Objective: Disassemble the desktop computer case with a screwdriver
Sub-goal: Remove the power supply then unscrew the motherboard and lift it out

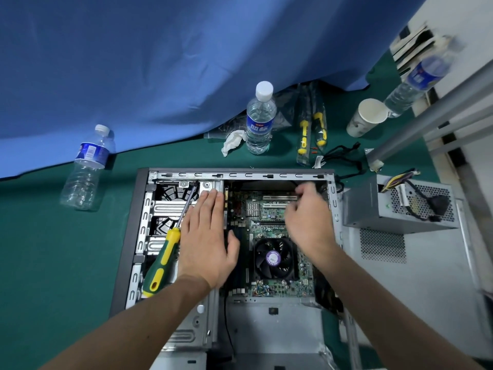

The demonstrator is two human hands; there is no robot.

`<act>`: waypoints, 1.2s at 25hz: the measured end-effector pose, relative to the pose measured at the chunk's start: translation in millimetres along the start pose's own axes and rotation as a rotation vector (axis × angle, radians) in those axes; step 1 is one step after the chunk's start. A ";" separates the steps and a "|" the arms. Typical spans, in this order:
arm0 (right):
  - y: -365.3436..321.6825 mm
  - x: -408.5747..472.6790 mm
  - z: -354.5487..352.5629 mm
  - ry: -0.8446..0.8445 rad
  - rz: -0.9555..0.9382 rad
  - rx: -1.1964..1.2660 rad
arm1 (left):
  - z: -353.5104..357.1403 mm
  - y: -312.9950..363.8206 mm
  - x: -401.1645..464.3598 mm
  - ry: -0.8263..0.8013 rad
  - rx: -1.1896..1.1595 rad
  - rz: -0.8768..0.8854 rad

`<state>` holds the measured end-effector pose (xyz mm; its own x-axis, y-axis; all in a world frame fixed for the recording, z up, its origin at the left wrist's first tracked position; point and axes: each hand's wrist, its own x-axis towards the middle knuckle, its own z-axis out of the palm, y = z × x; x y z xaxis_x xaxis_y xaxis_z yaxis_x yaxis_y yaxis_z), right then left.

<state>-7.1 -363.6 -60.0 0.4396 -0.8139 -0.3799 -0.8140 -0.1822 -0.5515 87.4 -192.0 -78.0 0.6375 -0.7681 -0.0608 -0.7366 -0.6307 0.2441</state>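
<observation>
The open desktop case [144, 209] lies on its side on the green table, its motherboard [269, 225] and black CPU fan [274, 259] exposed. A green and yellow screwdriver [164, 260] lies loose on the drive cage at the left, tip pointing away. My left hand [206, 236] rests flat with straight fingers on the metal bracket beside the board. My right hand [306, 217] is blurred over the board's far right corner, fingers curled near the expansion slots; whether it holds anything is unclear.
The removed power supply [400, 206] with its cables sits on the detached side panel [416, 284] at the right. Two upright water bottles [260, 118] [418, 78], one lying bottle [85, 169], a paper cup [368, 117], packaged yellow screwdrivers [312, 132], a tissue, loose cables and a blue cloth surround the case.
</observation>
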 end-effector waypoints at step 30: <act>7.3 92.1 -23.2 0.178 -0.484 -0.505 | 69.9 66.3 78.5 -0.211 -0.604 -0.707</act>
<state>18.6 -452.6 -81.7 0.7620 -0.6469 -0.0290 -0.6385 -0.7432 -0.2000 72.8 -301.9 -134.3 0.7932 -0.2718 -0.5450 0.0831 -0.8382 0.5389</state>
